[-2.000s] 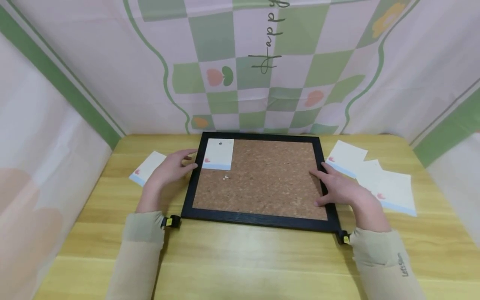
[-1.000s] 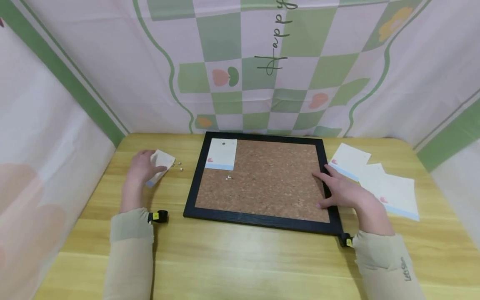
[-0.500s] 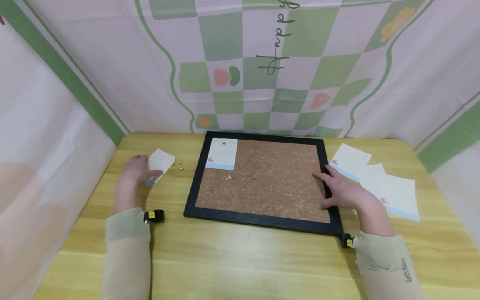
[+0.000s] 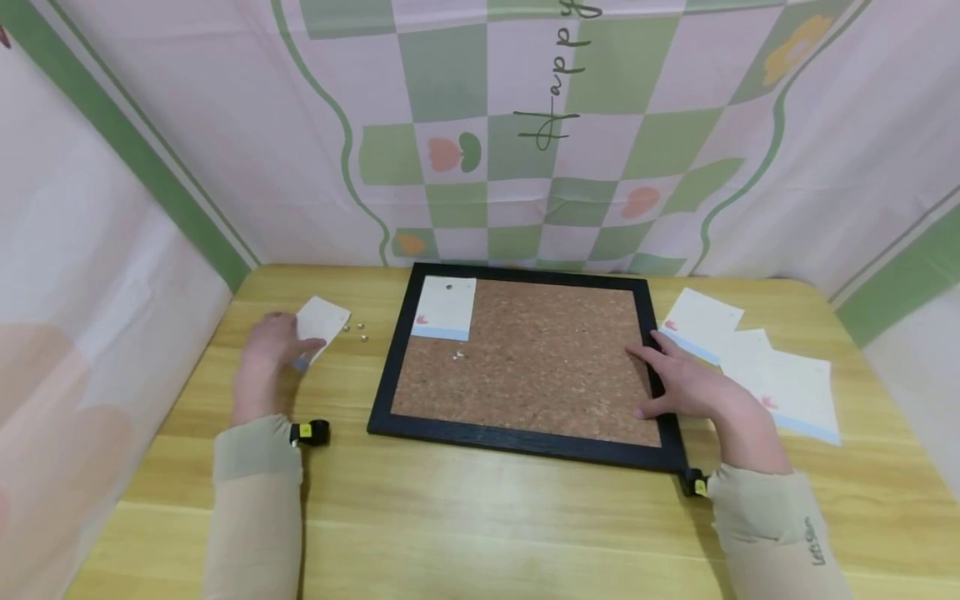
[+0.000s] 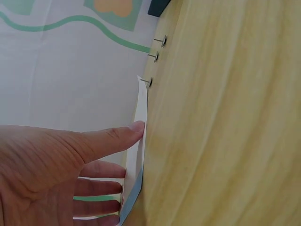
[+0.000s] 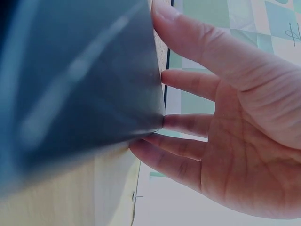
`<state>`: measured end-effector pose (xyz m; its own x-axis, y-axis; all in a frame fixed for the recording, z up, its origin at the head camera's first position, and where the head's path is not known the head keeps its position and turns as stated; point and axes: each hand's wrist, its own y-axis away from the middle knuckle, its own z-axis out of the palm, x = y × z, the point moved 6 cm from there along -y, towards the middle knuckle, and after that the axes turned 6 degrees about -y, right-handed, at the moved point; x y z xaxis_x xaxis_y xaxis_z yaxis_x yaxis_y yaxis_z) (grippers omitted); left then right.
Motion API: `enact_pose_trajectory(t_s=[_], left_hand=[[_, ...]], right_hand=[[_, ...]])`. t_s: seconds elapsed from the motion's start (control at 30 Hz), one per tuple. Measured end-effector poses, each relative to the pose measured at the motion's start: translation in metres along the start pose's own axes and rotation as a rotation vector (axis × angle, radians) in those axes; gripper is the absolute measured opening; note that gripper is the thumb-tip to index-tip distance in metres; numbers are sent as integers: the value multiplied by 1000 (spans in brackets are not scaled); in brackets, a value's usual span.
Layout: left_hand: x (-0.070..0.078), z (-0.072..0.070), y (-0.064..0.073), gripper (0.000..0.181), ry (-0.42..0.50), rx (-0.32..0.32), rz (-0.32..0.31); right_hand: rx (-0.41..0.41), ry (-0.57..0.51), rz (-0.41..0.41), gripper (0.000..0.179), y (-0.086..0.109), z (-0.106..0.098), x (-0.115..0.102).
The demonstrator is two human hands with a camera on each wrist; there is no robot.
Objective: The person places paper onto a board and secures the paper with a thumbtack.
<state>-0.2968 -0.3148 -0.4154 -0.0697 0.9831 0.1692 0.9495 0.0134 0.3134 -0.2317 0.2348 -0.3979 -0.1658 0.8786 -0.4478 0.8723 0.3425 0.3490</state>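
Note:
My left hand [image 4: 264, 350] holds a white paper note [image 4: 321, 318] with a blue strip between thumb and fingertips; the left wrist view shows the note bent. Three metal thumbtacks [image 4: 361, 326] lie beside its upper right corner, points up in the left wrist view. My right hand [image 4: 690, 383] rests on the right side of a black-framed cork board [image 4: 540, 358], fingers spread and touching the frame. In the right wrist view the dark frame [image 6: 94, 84] is blurred and close. Another note [image 4: 441, 312], with a dark tack near its top, sits at the board's upper left.
Several white notes [image 4: 795, 387] lie partly overlapping to the right of the board, next to my right forearm. Small silvery bits [image 4: 458, 355], too small to identify, are on the cork. A patterned cloth [image 4: 517, 150] hangs behind the wooden table [image 4: 495, 525].
My left hand has moved left from the board's left edge to the loose note and taken hold of it, shifting it right. The tacks have come into view. My right hand stays put.

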Motion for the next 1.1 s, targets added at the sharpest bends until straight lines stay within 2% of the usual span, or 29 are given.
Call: enact_pose_trajectory(t_s=[0.53,1.1], left_hand=[[3,-3,2,74,-37,-3,-14],[-1,-5,2,57,195,70,-87]], right_hand=[[-2,-9,-4,98,1,-1,2],[-3,-10,-6,98,0,0,2]])
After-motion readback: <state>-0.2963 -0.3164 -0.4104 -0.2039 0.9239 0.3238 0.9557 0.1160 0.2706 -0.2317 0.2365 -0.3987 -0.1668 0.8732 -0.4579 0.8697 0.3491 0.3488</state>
